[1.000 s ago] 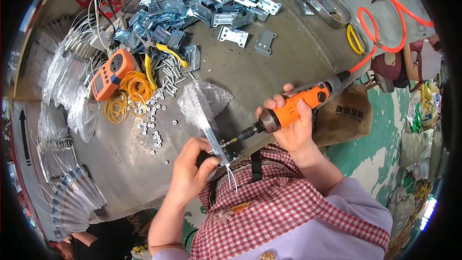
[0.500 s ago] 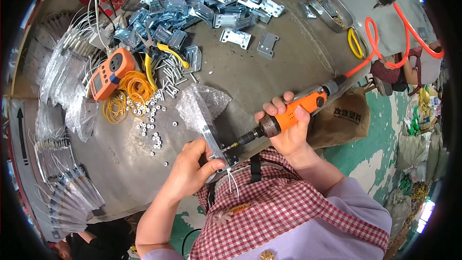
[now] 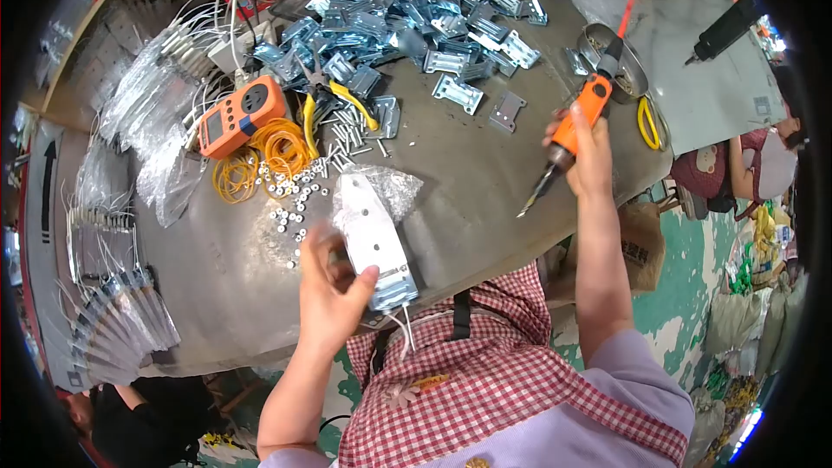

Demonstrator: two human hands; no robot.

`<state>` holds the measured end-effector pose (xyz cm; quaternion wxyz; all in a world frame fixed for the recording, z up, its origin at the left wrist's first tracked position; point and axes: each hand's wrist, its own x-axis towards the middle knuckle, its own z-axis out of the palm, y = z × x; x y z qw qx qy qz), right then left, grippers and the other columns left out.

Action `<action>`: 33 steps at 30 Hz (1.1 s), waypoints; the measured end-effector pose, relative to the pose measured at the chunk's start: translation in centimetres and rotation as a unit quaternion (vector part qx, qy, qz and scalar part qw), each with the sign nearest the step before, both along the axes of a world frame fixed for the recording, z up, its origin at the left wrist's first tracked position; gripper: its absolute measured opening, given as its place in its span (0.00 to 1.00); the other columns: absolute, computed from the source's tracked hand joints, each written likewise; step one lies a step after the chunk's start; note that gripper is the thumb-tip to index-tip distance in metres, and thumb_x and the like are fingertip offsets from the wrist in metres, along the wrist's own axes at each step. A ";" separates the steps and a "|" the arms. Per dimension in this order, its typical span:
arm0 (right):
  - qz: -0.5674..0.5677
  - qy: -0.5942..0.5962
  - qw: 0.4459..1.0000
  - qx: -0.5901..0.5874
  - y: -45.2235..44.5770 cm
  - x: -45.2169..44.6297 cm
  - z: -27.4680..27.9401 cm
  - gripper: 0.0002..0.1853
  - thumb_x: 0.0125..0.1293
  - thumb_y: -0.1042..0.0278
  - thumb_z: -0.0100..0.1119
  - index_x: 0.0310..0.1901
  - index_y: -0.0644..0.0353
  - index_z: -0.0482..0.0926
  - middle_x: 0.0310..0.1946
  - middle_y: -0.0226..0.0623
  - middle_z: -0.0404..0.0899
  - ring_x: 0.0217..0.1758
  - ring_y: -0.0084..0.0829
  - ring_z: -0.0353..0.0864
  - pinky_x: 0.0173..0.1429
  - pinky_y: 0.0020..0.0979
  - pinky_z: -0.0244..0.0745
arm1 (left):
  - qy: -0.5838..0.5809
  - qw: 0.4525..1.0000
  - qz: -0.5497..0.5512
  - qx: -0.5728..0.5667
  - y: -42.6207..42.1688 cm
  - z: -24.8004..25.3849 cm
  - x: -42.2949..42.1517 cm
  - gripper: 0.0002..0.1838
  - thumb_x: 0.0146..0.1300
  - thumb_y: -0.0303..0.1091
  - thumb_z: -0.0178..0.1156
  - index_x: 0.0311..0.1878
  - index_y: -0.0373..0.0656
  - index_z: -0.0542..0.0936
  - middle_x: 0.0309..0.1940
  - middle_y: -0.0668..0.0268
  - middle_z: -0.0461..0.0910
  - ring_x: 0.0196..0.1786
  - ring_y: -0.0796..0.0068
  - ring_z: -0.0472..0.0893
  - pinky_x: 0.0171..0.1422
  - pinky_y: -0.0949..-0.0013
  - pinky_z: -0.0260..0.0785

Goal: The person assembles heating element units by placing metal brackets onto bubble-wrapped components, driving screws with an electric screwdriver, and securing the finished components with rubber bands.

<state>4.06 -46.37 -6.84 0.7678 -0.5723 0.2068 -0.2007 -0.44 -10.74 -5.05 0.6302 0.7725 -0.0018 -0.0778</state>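
My left hand (image 3: 334, 290) grips the near end of a flat, pale metal part (image 3: 373, 224), its thumb across the edge; the fingers are slightly blurred. A shiny bracket (image 3: 395, 291) sits at that end, and two white wires hang from it. Bubble wrap (image 3: 400, 192) lies behind the part's far end. My right hand (image 3: 591, 156) is wrapped round an orange power screwdriver (image 3: 593, 100) with a red coiled cord. Its bit points down and left above the table, apart from the metal part. White nuts (image 3: 302, 193) and loose screws (image 3: 351, 137) lie beyond my left hand.
Blue-silver brackets (image 3: 407, 30) are heaped at the back. Yellow-handled pliers (image 3: 309, 121), orange rubber bands (image 3: 284, 146) and an orange meter (image 3: 247, 117) lie to the left, beside wrapped wired parts (image 3: 152, 156). At right are a metal tin (image 3: 637, 78) and a black screwdriver (image 3: 726, 36). Other people sit nearby.
The screwdriver has come off the metal part and moved up and right in my right hand. My left hand has turned the part, so its broad pale face shows.
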 end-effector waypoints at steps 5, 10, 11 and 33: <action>-0.171 0.005 0.801 -0.573 0.7 0.2 0.1 0.15 0.59 0.74 0.55 0.48 0.63 0.70 0.41 0.43 0.72 0.46 0.39 0.73 0.53 0.37 0.68 | 0.008 0.999 0.005 0.049 -0.3 0.1 1.5 0.36 0.57 0.22 0.58 0.66 0.37 0.52 0.38 0.67 0.67 0.31 0.83 0.69 0.35 0.79 0.65; 0.394 -0.003 0.912 -0.113 14.9 -7.0 1.9 0.31 0.58 0.67 0.62 0.61 0.64 0.60 0.49 0.43 0.72 0.54 0.30 0.72 0.54 0.31 0.71 | -0.053 0.996 0.069 -0.034 -2.3 0.6 0.6 0.35 0.57 0.24 0.57 0.67 0.38 0.53 0.46 0.64 0.64 0.38 0.80 0.66 0.40 0.79 0.63; 0.433 0.015 0.901 -0.033 16.9 -7.5 1.5 0.36 0.58 0.66 0.63 0.64 0.65 0.55 0.51 0.46 0.70 0.55 0.31 0.71 0.54 0.32 0.70 | -0.113 0.987 0.096 -0.061 -2.8 0.6 0.6 0.38 0.57 0.26 0.59 0.67 0.38 0.51 0.54 0.59 0.64 0.48 0.76 0.71 0.48 0.76 0.66; 0.452 -0.001 0.891 0.029 16.4 -7.1 3.6 0.50 0.56 0.75 0.62 0.70 0.56 0.34 0.53 0.45 0.69 0.55 0.29 0.69 0.59 0.29 0.62 | 0.042 0.835 -0.027 -0.547 -1.0 4.9 3.4 0.42 0.53 0.46 0.64 0.66 0.37 0.55 0.61 0.55 0.63 0.64 0.61 0.62 0.67 0.57 0.55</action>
